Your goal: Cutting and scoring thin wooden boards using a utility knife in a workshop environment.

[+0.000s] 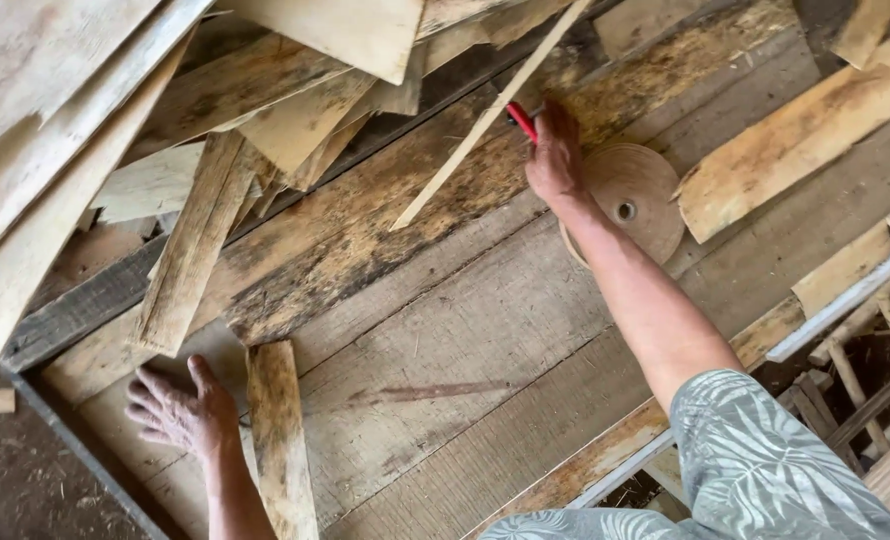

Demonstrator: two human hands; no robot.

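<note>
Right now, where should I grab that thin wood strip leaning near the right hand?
Probably the lower free end of the thin strip, pinched across its narrow width from above. That end lies bare on the wooden table; higher up, the right hand and stacked sheets crowd it.

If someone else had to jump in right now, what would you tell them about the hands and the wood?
Left hand: flat on the wooden work surface, fingers spread, holding nothing, just beside a narrow veneer strip.
Right hand: stretched forward, closed around a red-handled tool, over a round roll of tape.
A thin slat lies slanted next to that hand.
Loose veneer sheets are heaped at the far left.
Done: not clear from this view. Left: the heap looks unsorted.
</note>
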